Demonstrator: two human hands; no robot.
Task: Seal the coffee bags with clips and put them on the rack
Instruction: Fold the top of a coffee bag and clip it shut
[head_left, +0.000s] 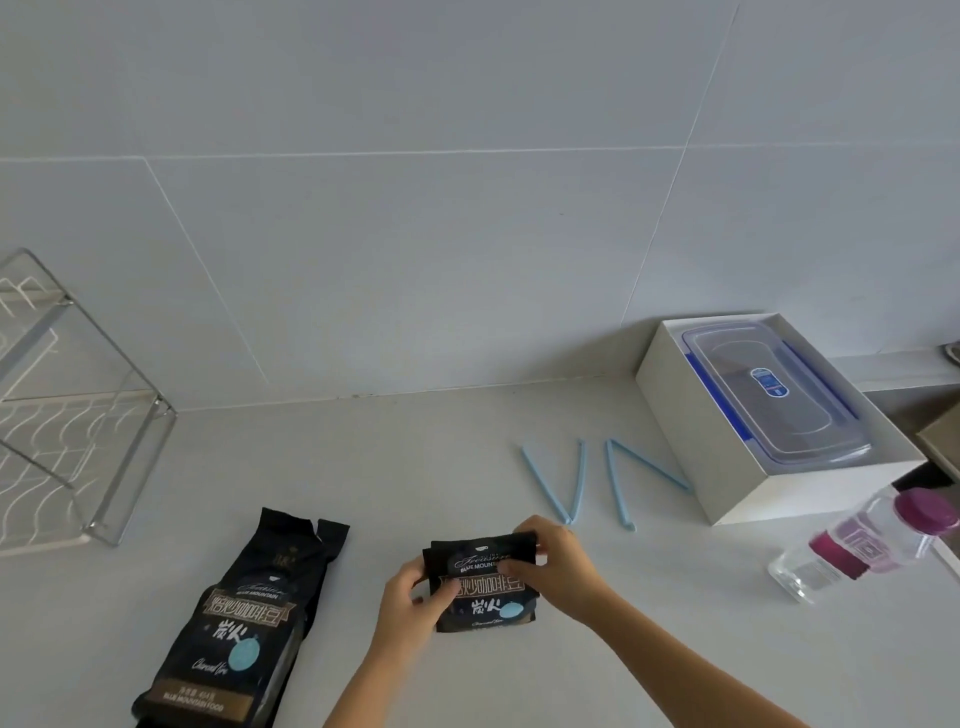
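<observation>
Both hands hold a black coffee bag (485, 597) upright on the counter, its top folded down. My left hand (410, 603) grips its left edge. My right hand (558, 564) pinches the folded top at the right. A second black coffee bag (244, 623) lies flat to the left, its top open. Two light blue clips, the left clip (569, 486) and the right clip (623, 480), lie spread open on the counter behind my right hand. The wire rack (88, 415) stands at the far left against the wall.
A white box (691, 415) holding a clear lidded container (774, 389) sits at the right. A clear bottle with a purple cap (867, 540) lies on its side near the right edge. A tiled wall closes the back of the counter.
</observation>
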